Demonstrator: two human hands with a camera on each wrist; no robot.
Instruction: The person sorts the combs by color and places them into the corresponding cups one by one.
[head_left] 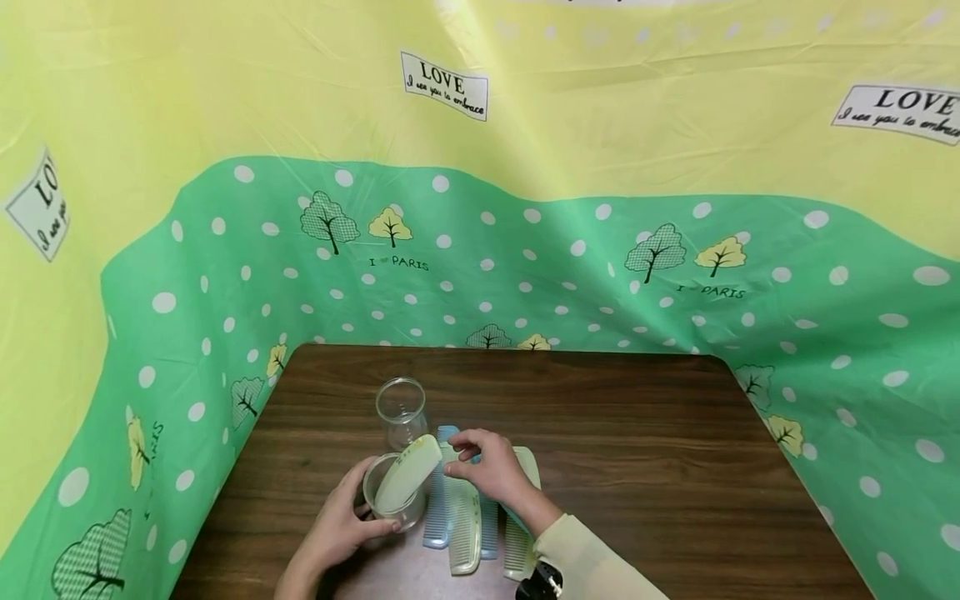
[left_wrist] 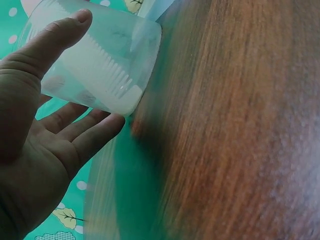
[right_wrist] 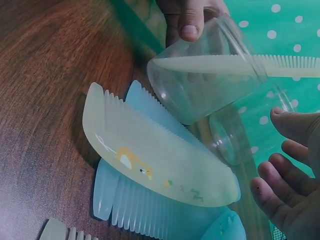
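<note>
My left hand (head_left: 341, 525) grips a clear cup (head_left: 407, 518) low over the table, thumb on one side and fingers on the other. A pale yellow-green comb (head_left: 411, 473) leans in the cup, its upper end sticking out past the rim; its teeth show through the wall in the left wrist view. My right hand (head_left: 497, 468) hovers over a spread of combs, fingers loosely bent and holding nothing. Uppermost there lies a pale comb (right_wrist: 160, 160) with an orange animal print, overlapping blue combs (right_wrist: 145, 215). Another pale green comb (head_left: 517, 550) lies at the right.
A second clear cup (head_left: 401, 408) stands upright just behind the held one. The brown wood-grain table (head_left: 660, 467) stretches to the right and back. Green and yellow printed cloth (head_left: 570, 275) hangs around its far and side edges.
</note>
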